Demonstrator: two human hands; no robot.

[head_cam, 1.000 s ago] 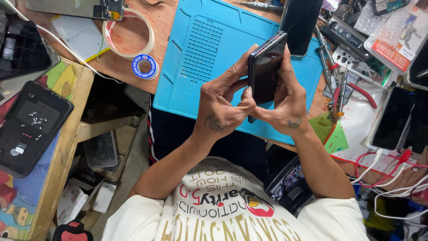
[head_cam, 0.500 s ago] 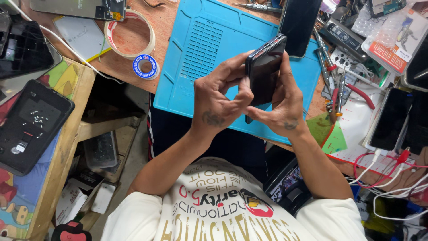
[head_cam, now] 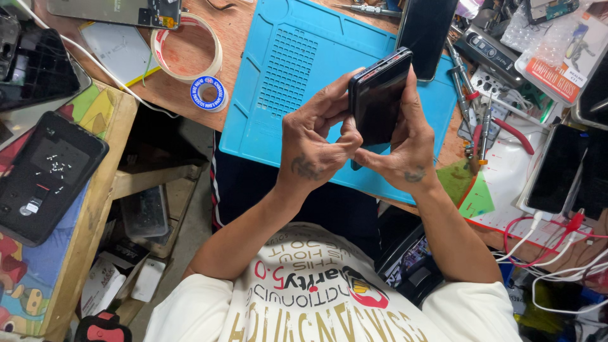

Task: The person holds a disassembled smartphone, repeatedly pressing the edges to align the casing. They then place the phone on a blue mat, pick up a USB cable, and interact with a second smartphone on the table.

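Both my hands hold a black smartphone (head_cam: 379, 98) upright over the near edge of a blue work mat (head_cam: 297, 69). My left hand (head_cam: 313, 145) grips its left edge and lower corner, thumb and fingers pinched against the side. From the right, my right hand (head_cam: 405, 149) cradles the phone, one finger running up its right edge. The dark screen faces me. A second black phone (head_cam: 425, 28) lies flat on the mat's far side, just beyond the held one.
A tape roll (head_cam: 187, 47) and a small blue spool (head_cam: 207, 93) sit left of the mat. Screwdrivers, tweezers and red-handled pliers (head_cam: 500, 130) lie to the right, with phones on cables (head_cam: 557, 168). A black tablet-like device (head_cam: 44, 174) rests on a side shelf at left.
My left hand's fingers have shifted along the phone's left edge and pinched tighter at its lower corner. The phone stays in place over the mat.
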